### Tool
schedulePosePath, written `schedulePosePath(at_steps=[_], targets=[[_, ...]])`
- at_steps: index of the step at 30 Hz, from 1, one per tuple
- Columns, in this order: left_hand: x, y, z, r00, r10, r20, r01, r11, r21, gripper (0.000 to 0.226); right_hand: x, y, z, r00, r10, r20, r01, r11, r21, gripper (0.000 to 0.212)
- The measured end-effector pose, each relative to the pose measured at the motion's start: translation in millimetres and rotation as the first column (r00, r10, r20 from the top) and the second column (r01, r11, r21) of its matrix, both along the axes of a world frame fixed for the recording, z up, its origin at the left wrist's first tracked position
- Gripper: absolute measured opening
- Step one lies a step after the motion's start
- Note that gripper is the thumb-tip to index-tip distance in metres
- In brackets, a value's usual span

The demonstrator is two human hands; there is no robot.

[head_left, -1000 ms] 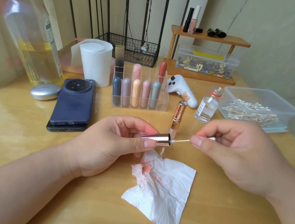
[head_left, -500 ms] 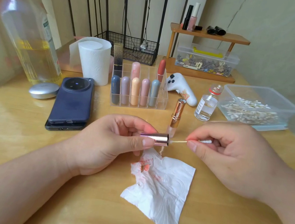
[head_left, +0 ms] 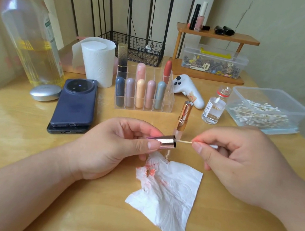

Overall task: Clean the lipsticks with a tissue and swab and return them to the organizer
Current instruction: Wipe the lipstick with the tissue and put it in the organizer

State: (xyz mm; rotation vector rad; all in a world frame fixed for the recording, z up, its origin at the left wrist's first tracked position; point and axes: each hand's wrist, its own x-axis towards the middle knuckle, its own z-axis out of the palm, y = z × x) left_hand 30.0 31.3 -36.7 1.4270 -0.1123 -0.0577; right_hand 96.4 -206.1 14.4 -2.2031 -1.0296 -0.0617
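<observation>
My left hand (head_left: 113, 145) was curled round the rose-gold cap (head_left: 164, 142). Thumb and fingers pinched it level in front of the organizer (head_left: 165, 112), with its open mouth turned toward my right hand (head_left: 241, 163). That hand pinched the cotton swab (head_left: 184, 141) by its wooden stick between thumb and forefinger, and the spare cotton end poked out behind the fingers. The uncapped lipstick (head_left: 183, 118) stood upright on the desk (head_left: 14, 121), just in front of the organizer's right corner. The stained tissue (head_left: 170, 196) lay farther out in front of the organizer, nearest me.

I judged the cap light, rigid and slick-walled, so a grip round its closed end seemed right, leaving the mouth free. The swab looked thin and likely to bend or snap. Holding it close to the working tip gave control, with gentle pressure only.

Compared with 1 second before, the white tip, then showing just outside the mouth, had gone inside the cap. My right hand had closed in toward the left.
</observation>
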Motion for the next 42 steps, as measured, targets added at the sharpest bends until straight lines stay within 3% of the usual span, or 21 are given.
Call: schedulePosePath(at_steps=[7, 13, 17, 22, 31, 39, 42], targets=[[-0.4, -0.5, 1.4, 1.0, 0.0, -0.002, 0.0, 1.0, 0.025, 0.018, -3.1, 1.0, 0.9, 0.98, 0.082, -0.181, -0.082, 0.997, 0.007, 0.017], [0.3, 0.2, 0.7, 1.0, -0.01, 0.001, 0.01, 1.0, 0.016, 0.026, -4.9, 5.0, 2.4, 1.0, 0.015, -0.027, -0.015, 1.0, -0.01, 0.02], [0.5, 0.9, -1.0, 1.0, 0.003, 0.002, -0.003, 1.0, 0.002, 0.028, -6.4, 4.9, 1.3, 0.995, -0.006, -0.095, 0.002, 0.999, -0.044, 0.018], [0.2, 0.3, -0.3, 1.0, -0.016, 0.009, 0.016, 1.0, 0.014, 0.026, -7.5, 2.8, 2.9, 0.969, 0.098, -0.227, -0.113, 0.992, -0.051, 0.019], [0.8, 2.2, -0.8, 1.0, -0.006, 0.015, 0.006, 1.0, -0.022, 0.025, -7.0, 3.6, 3.4, 0.996, 0.026, -0.083, -0.029, 0.999, -0.042, 0.018], [-0.6, 0.3, -2.1, 0.999, 0.011, 0.046, -0.011, 1.0, -0.002, 0.023, -8.7, 0.8, 5.4, 0.949, 0.116, -0.295, -0.144, 0.987, -0.076, 0.016], [-0.7, -0.3, -1.4, 0.999, -0.001, 0.05, 0.0, 1.0, 0.03, 0.022, -8.6, 2.0, 4.3, 0.961, 0.112, -0.254, -0.129, 0.99, -0.051, 0.016]])
